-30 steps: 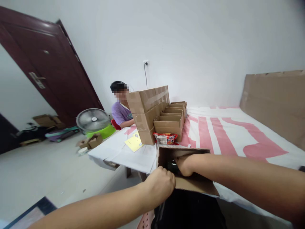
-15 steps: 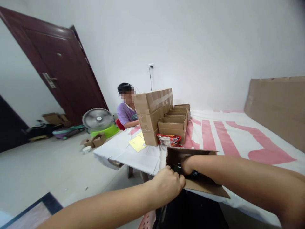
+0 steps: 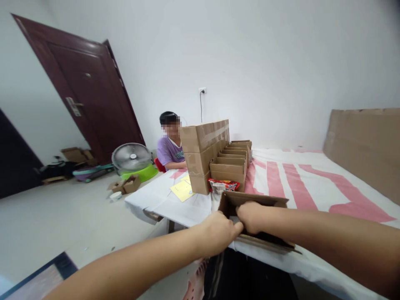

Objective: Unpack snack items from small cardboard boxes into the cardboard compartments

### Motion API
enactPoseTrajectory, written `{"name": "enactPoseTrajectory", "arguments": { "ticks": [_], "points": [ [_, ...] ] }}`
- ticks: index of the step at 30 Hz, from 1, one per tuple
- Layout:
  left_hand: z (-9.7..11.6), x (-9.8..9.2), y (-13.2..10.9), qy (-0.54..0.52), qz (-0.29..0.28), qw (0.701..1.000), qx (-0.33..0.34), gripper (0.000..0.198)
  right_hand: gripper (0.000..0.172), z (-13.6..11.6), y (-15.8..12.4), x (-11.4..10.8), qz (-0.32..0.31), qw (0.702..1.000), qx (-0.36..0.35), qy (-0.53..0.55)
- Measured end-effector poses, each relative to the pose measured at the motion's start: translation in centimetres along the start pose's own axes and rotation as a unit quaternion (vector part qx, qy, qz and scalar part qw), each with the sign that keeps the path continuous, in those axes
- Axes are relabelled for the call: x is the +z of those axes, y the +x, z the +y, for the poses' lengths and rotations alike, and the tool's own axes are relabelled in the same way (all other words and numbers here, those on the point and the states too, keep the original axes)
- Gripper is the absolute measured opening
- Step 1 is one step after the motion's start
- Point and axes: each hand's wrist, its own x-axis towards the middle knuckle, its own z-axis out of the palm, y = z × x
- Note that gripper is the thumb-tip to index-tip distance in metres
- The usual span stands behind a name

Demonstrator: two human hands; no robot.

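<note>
A small open cardboard box [image 3: 259, 201] lies at the near edge of the table with its lid flap raised. My left hand [image 3: 217, 233] is closed on the box's near left corner. My right hand [image 3: 250, 216] is curled over the near wall, its fingers tucked inside the box. What lies inside the box is hidden by both hands. The two hands almost touch each other.
Behind the box lie a red snack packet [image 3: 224, 185], a row of open cartons [image 3: 229, 166], stacked closed cartons [image 3: 200, 154] and a yellow paper [image 3: 182, 191] on the white-and-pink cloth [image 3: 300, 183]. Another person [image 3: 170, 146] sits at the far left. A fan [image 3: 131, 157] stands on the floor.
The box's near wall has been pressed lower and its opening looks flatter. My right hand has come up from inside the box to its near wall. The dark item seen inside is now hidden.
</note>
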Motion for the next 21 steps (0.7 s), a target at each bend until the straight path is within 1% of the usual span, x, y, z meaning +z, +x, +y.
{"name": "enactPoseTrajectory", "arguments": {
  "ticks": [2, 3, 5, 7, 9, 10, 11, 12, 13, 14, 16, 17, 19, 21],
  "points": [
    [-1.1, -0.2, -0.2, 0.0, -0.005, 1.0, -0.021, 0.02, 0.045, 0.4, -1.5, -1.9, 0.027, 0.999, -0.009, -0.039],
    [-1.8, -0.2, -0.3, 0.003, -0.005, 0.999, -0.034, 0.019, 0.048, 0.9, -2.1, -2.8, 0.048, 0.998, -0.006, -0.049],
    [-3.3, 0.2, -0.5, 0.011, -0.006, 0.998, -0.067, 0.017, 0.047, 2.1, -3.1, -4.4, 0.099, 0.994, 0.007, -0.049],
    [-4.9, 1.0, -0.4, 0.008, -0.008, 0.994, -0.112, 0.018, 0.042, 3.6, -3.8, -5.7, 0.154, 0.986, 0.025, -0.053],
    [-6.4, 1.6, 0.0, -0.021, -0.003, 0.987, -0.16, 0.015, 0.04, 5.2, -4.0, -6.7, 0.215, 0.973, 0.049, -0.072],
    [-7.1, 1.6, 0.4, -0.035, 0.0, 0.984, -0.175, 0.013, 0.04, 6.0, -4.1, -7.1, 0.245, 0.964, 0.06, -0.083],
    [-7.7, 1.5, 0.8, -0.052, 0.006, 0.982, -0.184, 0.015, 0.041, 6.8, -4.0, -7.4, 0.272, 0.955, 0.071, -0.092],
    [-8.2, 1.1, 1.4, -0.074, 0.024, 0.978, -0.193, 0.024, 0.042, 7.5, -3.9, -7.8, 0.297, 0.947, 0.079, -0.098],
    [-8.7, 0.5, 2.1, -0.1, 0.058, 0.973, -0.202, 0.036, 0.043, 8.1, -3.7, -8.1, 0.317, 0.939, 0.087, -0.103],
    [-9.1, -0.3, 2.9, -0.129, 0.106, 0.963, -0.213, 0.047, 0.043, 8.6, -3.5, -8.4, 0.334, 0.932, 0.092, -0.106],
    [-9.9, -2.2, 4.8, -0.186, 0.218, 0.925, -0.249, 0.062, 0.043, 9.5, -2.9, -9.1, 0.359, 0.922, 0.101, -0.109],
    [-10.4, -3.1, 5.9, -0.199, 0.259, 0.907, -0.265, 0.069, 0.044, 9.9, -2.5, -9.4, 0.369, 0.916, 0.108, -0.109],
    [-11.3, -4.6, 7.9, -0.198, 0.297, 0.886, -0.298, 0.082, 0.047, 10.5, -1.7, -9.9, 0.387, 0.907, 0.126, -0.11],
    [-12.3, -5.6, 9.6, -0.163, 0.309, 0.881, -0.318, 0.087, 0.049, 11.0, -0.9, -10.1, 0.396, 0.9, 0.142, -0.114]
  ]
}}
